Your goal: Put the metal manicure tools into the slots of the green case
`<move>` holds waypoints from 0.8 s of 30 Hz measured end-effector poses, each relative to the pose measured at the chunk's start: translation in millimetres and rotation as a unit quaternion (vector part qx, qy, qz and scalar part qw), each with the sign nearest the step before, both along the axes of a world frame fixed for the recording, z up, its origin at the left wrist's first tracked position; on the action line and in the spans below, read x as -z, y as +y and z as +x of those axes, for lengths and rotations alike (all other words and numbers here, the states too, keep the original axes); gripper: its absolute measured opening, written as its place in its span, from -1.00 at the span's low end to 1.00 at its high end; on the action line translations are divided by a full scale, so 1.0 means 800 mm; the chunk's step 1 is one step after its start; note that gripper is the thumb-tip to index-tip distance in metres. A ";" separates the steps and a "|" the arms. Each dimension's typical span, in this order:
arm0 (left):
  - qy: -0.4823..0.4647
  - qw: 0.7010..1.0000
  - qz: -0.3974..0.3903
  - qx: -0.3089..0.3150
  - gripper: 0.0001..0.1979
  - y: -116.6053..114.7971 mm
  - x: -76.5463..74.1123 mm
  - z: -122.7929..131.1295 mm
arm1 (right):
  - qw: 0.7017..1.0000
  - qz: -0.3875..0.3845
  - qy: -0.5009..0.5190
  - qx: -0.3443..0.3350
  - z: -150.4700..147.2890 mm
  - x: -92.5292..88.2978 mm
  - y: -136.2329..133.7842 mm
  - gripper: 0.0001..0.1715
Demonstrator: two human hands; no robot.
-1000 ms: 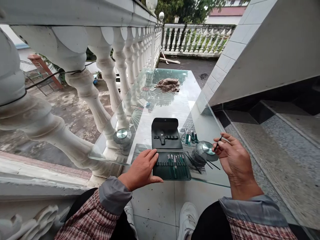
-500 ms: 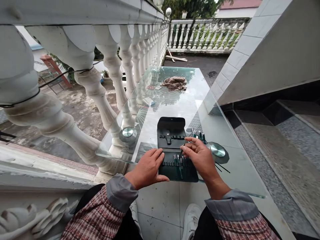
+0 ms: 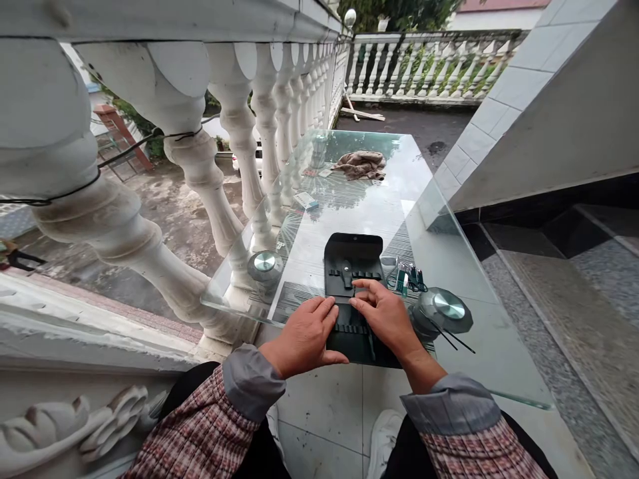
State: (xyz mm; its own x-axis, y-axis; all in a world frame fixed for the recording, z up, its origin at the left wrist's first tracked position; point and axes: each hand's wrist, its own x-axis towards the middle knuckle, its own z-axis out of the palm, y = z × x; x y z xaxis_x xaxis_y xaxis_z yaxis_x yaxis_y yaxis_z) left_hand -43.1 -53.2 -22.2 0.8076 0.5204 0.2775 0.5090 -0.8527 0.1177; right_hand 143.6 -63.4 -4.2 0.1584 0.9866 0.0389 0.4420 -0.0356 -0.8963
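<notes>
An unfolded black tool case [image 3: 354, 246] lies on the glass table, its flap at the far end and elastic loops across both halves. My left hand [image 3: 302, 336] rests flat on the near left edge of the case, thumb spread from the fingers. Over the near half, my right hand [image 3: 388, 320] pinches a small, thin dark tool [image 3: 353, 291], mostly covered by the fingers. That hand also hides most of the small metal tools in the near loops. Right of the case lies a cluster of small tools [image 3: 407, 276], some with green parts.
Round metal discs [image 3: 264, 261] show at the glass table's [image 3: 464, 346] left and right. Two thin black rods [image 3: 452, 337] lie at the right. Farther back are a small box [image 3: 305, 200] and a crumpled brown cloth [image 3: 360, 165]. Balusters [image 3: 192, 166] stand left, steps [image 3: 549, 266] right.
My right hand has moved left and slightly inward over the case, the thin tool still pinched. It now covers the metal tools that showed before. My left hand stays on the case edge.
</notes>
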 end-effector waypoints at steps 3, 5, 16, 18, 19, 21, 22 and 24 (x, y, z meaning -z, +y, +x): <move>0.001 1.000 0.001 -0.002 -0.08 0.000 0.001 0.000 | 1.000 -0.003 -0.013 -0.011 0.000 0.002 0.000 -0.63; 0.002 1.000 0.004 -0.003 -0.08 0.000 0.002 0.000 | 1.000 -0.010 -0.004 -0.007 -0.001 0.002 0.001 -0.62; -0.004 1.000 0.008 0.003 -0.08 -0.001 -0.001 0.001 | 1.000 -0.001 -0.020 0.000 -0.020 0.000 0.004 -0.69; -0.006 1.000 0.003 0.004 -0.07 -0.001 -0.001 0.001 | 1.000 0.000 -0.025 -0.014 -0.021 0.001 0.006 -0.69; -0.007 1.000 0.001 0.003 -0.06 -0.001 -0.001 0.001 | 0.999 -0.001 -0.024 -0.021 -0.020 0.001 0.006 -0.69; -0.009 1.000 0.001 0.003 -0.05 0.000 0.000 0.000 | 0.999 -0.003 -0.020 -0.028 -0.018 0.001 0.008 -0.68; -0.010 1.000 0.003 0.003 -0.05 0.000 0.001 0.000 | 0.999 -0.005 -0.019 -0.026 -0.017 0.000 0.008 -0.67; -0.011 1.000 0.009 0.002 -0.06 0.000 0.001 0.000 | 1.000 -0.010 -0.013 -0.014 -0.013 -0.002 0.009 -0.66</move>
State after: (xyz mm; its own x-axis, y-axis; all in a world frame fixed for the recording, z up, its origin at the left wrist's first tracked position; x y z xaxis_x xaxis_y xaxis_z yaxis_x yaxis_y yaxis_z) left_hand -43.3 -53.5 -23.4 0.8028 0.5128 0.3041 0.5036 -0.8563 0.1144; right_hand 132.8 -55.9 -2.8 0.1298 0.9913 0.0227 0.4665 -0.0408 -0.8836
